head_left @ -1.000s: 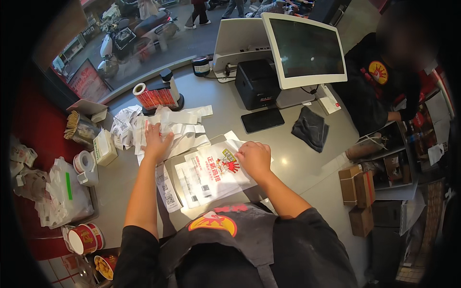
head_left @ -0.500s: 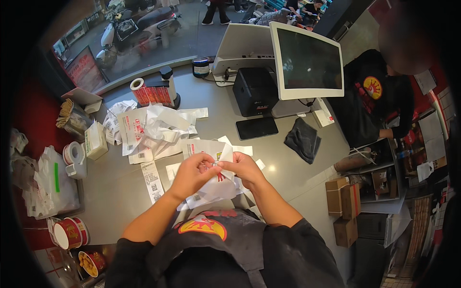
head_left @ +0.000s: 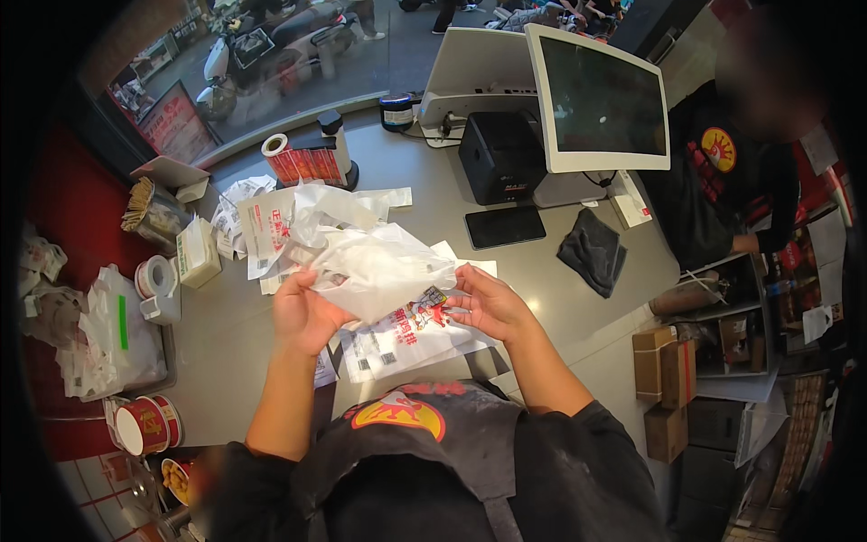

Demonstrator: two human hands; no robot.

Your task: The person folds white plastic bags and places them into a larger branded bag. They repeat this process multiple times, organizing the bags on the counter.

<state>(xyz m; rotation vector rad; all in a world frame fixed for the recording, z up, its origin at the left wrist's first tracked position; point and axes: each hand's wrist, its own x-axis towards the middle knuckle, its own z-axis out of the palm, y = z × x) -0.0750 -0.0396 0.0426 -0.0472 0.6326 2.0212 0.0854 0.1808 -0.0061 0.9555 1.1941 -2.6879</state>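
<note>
The left hand [head_left: 309, 314] grips the near left edge of a thin white bag [head_left: 384, 271], its palm turned upward. The right hand [head_left: 488, 305] pinches the same bag at its right edge between thumb and forefinger, the other fingers loosely spread. The bag stretches between the two hands above the counter [head_left: 564, 339], in front of the person's dark apron [head_left: 470, 452].

Below it lie printed paper bags [head_left: 388, 352] with red lettering and a cartoon figure, partly covered by the bag and the right fingers. Beyond the left hand, a heap of crumpled white bags [head_left: 321, 210] rests near a roll of labels [head_left: 275, 144].

Along the left side are a tub of wooden sticks [head_left: 153, 217], a tissue box [head_left: 196, 255] and a roll of tape [head_left: 155, 278]. Beyond the right hand, a black phone [head_left: 504, 228] lies flat just in front of a black printer [head_left: 501, 161]. To its right are a dark crumpled cloth [head_left: 591, 253] and, above, a white-framed screen [head_left: 605, 99]. A co-worker [head_left: 722, 199] in black stands at the right.
</note>
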